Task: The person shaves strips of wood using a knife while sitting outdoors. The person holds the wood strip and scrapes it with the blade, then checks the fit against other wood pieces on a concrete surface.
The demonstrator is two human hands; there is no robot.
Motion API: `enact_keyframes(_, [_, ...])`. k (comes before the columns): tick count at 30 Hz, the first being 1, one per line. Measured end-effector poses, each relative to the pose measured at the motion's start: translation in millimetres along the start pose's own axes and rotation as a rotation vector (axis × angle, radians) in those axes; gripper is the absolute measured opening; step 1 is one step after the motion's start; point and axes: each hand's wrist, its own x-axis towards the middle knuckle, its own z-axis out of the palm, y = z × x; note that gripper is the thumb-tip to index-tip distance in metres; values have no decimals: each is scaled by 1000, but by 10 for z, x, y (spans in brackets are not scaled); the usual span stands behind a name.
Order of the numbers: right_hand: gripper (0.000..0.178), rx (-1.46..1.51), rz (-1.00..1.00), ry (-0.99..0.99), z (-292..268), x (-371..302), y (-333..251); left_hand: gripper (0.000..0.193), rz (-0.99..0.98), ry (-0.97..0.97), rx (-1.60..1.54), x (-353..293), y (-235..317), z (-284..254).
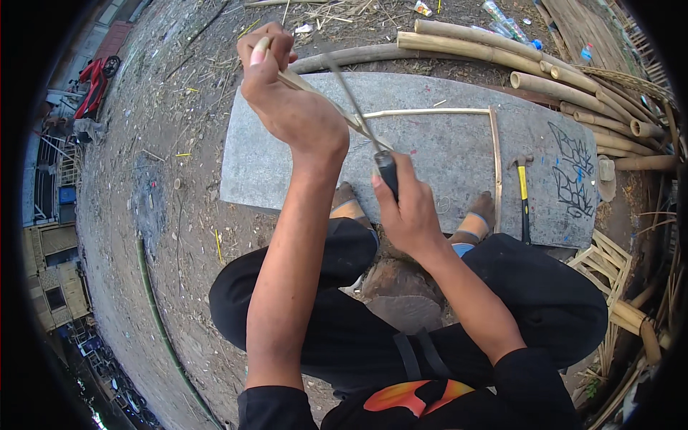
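My left hand (pixel 287 97), raised over the far left of a grey board (pixel 416 172), is closed around a thin pale bamboo strip (pixel 364 129). The strip slants down to the right, toward my other hand. Closed on the black handle of a knife (pixel 387 172), my right hand (pixel 410 211) is over the middle of the board. The narrow blade points up and away, crossing close to the strip; whether they touch, I cannot tell. Beyond the knife, two thin bamboo sticks (pixel 494 154) meet at a corner on the board. A hammer (pixel 523 193) with a yellow and black handle lies right of them.
Cut bamboo poles (pixel 473 51) are piled at the far right, by plastic bottles (pixel 505 21). A bamboo lattice (pixel 608 265) is at the right. My feet (pixel 474 218) rest at the board's near edge. A long green pole (pixel 161 315) lies on the ground at left.
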Motion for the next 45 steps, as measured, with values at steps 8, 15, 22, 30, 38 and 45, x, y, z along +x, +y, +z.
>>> enact_keyframes(8, [27,536,468,-209,-250,67,-327,32,-62,40,-81,24,-4,-123])
enact_keyframes(15, [26,-21,134,-88,-8,85,120,31,-9,18,-71,3,25,29])
enact_keyframes(22, [27,723,538,-273,-139,180,6,33,-67,57,-55,71,-103,-146])
enact_keyframes(30, [22,181,-135,127,-2,69,-221,30,45,105,-10,78,-125,-126])
enact_keyframes(38, [28,16,106,-99,125,71,194,28,-112,80,-24,89,-60,-212])
enact_keyframes(45, [29,663,558,-292,-12,162,106,28,-153,56,-201,118,-58,-160])
